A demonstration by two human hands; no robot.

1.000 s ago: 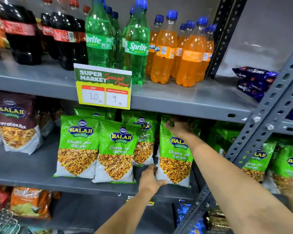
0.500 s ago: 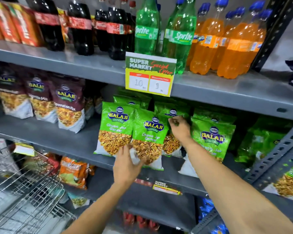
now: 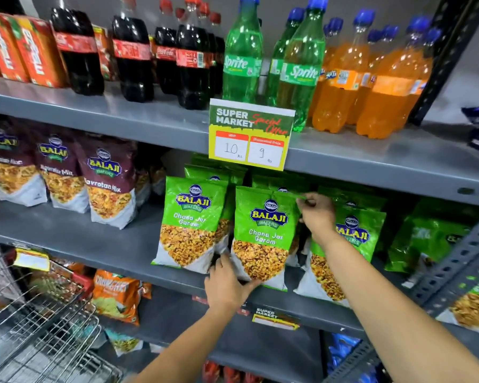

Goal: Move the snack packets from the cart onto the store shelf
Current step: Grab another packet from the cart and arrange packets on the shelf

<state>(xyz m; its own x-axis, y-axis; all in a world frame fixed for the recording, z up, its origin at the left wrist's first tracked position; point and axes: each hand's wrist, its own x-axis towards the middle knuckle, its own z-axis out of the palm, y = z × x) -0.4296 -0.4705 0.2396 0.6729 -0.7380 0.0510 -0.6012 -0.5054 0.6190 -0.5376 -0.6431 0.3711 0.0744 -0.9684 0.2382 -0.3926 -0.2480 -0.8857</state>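
A green Balaji "Chana Jor Garam" packet [image 3: 264, 233] stands upright on the grey middle shelf [image 3: 75, 239]. My right hand [image 3: 317, 214] pinches its top right corner. My left hand [image 3: 227, 286] holds its bottom left corner at the shelf's front edge. Another green packet [image 3: 190, 222] stands just to its left, and a third [image 3: 351, 244] stands to the right, partly behind my right forearm. More green packets line up behind them. The wire cart [image 3: 39, 327] is at the lower left; I cannot tell what lies in it.
Maroon Navratan Mix packets [image 3: 108, 181] fill the middle shelf's left part. Cola, Sprite and orange soda bottles [image 3: 296, 67] stand on the top shelf above a price card [image 3: 250, 138]. An orange snack bag [image 3: 116, 297] sits on the lower shelf. A slotted grey upright [image 3: 459, 264] crosses at right.
The view has swung left, bringing the cart further in. My right hand moved from the packets behind onto the front packet's top corner; my left hand slid down to its bottom corner.
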